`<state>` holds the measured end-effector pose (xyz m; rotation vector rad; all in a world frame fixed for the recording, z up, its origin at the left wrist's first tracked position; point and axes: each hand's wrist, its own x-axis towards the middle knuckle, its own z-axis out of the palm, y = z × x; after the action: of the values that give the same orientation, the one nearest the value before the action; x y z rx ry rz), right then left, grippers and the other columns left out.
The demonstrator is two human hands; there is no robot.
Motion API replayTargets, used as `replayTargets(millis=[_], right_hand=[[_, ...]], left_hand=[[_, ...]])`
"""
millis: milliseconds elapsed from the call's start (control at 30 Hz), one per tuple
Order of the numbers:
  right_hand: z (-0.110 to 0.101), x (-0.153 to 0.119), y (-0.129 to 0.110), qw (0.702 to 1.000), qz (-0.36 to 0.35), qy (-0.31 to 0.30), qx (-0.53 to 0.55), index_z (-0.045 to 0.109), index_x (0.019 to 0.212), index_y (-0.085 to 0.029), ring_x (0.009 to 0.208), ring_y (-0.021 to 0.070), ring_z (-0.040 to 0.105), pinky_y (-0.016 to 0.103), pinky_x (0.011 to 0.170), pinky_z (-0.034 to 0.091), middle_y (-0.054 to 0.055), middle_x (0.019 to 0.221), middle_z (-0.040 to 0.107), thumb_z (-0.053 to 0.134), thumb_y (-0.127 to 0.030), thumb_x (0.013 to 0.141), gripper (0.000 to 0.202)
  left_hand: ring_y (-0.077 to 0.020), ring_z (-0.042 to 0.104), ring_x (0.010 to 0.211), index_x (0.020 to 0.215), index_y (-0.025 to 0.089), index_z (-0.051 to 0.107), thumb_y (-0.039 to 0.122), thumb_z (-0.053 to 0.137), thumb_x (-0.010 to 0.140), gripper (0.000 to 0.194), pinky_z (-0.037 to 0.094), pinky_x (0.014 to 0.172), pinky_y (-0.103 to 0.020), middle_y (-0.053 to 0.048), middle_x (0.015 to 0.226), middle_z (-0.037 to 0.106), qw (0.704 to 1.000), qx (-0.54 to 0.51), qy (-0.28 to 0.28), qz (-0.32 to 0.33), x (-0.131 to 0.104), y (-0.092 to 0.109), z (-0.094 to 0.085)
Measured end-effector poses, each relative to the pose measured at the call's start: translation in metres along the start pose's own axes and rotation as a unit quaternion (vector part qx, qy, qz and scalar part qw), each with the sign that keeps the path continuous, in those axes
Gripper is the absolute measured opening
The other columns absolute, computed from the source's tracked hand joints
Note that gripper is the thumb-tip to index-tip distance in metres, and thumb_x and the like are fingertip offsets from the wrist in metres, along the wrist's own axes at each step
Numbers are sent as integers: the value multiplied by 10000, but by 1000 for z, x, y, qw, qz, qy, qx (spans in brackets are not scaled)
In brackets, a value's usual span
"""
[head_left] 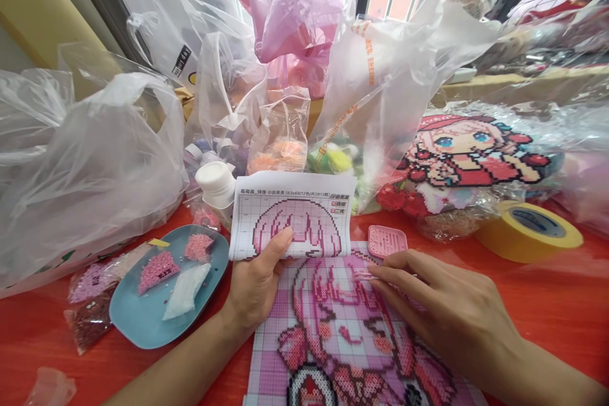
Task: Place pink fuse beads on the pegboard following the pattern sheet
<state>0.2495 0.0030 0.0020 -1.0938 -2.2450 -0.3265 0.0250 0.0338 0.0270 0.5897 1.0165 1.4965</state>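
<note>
My left hand (pixel 259 285) grips a folded paper bead pattern (pixel 295 203), its thumb pressed on the front. Printed on the sheet is the top of a pink-haired head on a grid. Below it lies a pegboard (pixel 271 336) with a fuse-bead picture of a pink-haired character (pixel 352 336). My right hand (pixel 428 295) is over the upper right of this picture, fingers closed in a pinch. A slim pinkish thing shows at its fingertips, too small to name. Just beyond the fingers, a small pink ridged tray (pixel 387 241) rests on the table.
Left stands a blue plate (pixel 128 323) with bead packets (pixel 158 271); more bead bags (pixel 90 323) lie beside it. A white bottle (pixel 215 183), plastic bags (pixel 124 146), a finished bead figure (pixel 476 152) and yellow tape (pixel 504 235) surround the red table (pixel 561 323).
</note>
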Motion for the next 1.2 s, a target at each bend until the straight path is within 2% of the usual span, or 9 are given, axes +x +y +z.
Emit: replayTargets(millis=[167, 267, 367, 500, 700, 900, 1200], right_hand=[[-3, 2, -1, 1000, 11, 6, 0, 667, 952, -201, 653, 91, 641, 229, 573, 434, 8, 840, 680, 522, -224, 966, 148], [-8, 6, 4, 998, 38, 35, -38, 676, 941, -195, 672, 94, 656, 224, 573, 429, 6, 858, 703, 548, -236, 955, 135], [-14, 10, 13, 987, 80, 49, -131, 686, 881, -183, 606, 120, 639, 249, 458, 335, 19, 840, 719, 514, -320, 969, 237], [-20, 13, 23, 970, 123, 12, -208, 700, 819, -199, 535, 135, 589, 243, 396, 217, 33, 804, 717, 370, -386, 1008, 424], [-17, 10, 23, 974, 114, 1, -197, 695, 791, -206, 508, 138, 576, 238, 392, 225, 39, 788, 704, 331, -394, 1011, 466], [-12, 7, 23, 978, 103, 0, -184, 695, 815, -193, 530, 142, 600, 241, 409, 221, 49, 798, 701, 372, -368, 1000, 411], [-9, 6, 23, 978, 104, 2, -183, 685, 794, -184, 530, 145, 595, 242, 412, 211, 41, 781, 697, 364, -371, 1000, 425]], left_hand=[[-221, 728, 849, 1217, 246, 651, 196, 885, 577, 684, 622, 674, -275, -5, 926, 772, 1000, 10, 5, 1, 1, 0, 1], [-204, 724, 851, 1202, 248, 659, 186, 877, 597, 646, 625, 694, -272, -2, 935, 769, 1000, 2, -1, -1, 1, 0, 1], [-202, 723, 855, 1182, 242, 670, 188, 881, 594, 627, 630, 698, -276, -5, 933, 767, 1000, -2, 4, -3, 1, 0, 2], [-211, 728, 827, 1176, 237, 673, 187, 896, 561, 656, 628, 664, -276, -8, 900, 767, 1000, 6, 21, -6, 0, 1, 4], [-204, 723, 776, 1186, 225, 664, 207, 896, 559, 668, 610, 599, -257, -9, 889, 769, 999, 22, 25, -8, -1, 1, 4], [-191, 716, 764, 1123, 227, 692, 196, 896, 554, 606, 598, 596, -238, 9, 819, 753, 1000, 12, 14, -9, -1, 2, 3], [-185, 710, 778, 1128, 230, 691, 221, 891, 580, 584, 593, 620, -234, 9, 835, 748, 1000, 16, 6, -5, 1, 0, 1]])
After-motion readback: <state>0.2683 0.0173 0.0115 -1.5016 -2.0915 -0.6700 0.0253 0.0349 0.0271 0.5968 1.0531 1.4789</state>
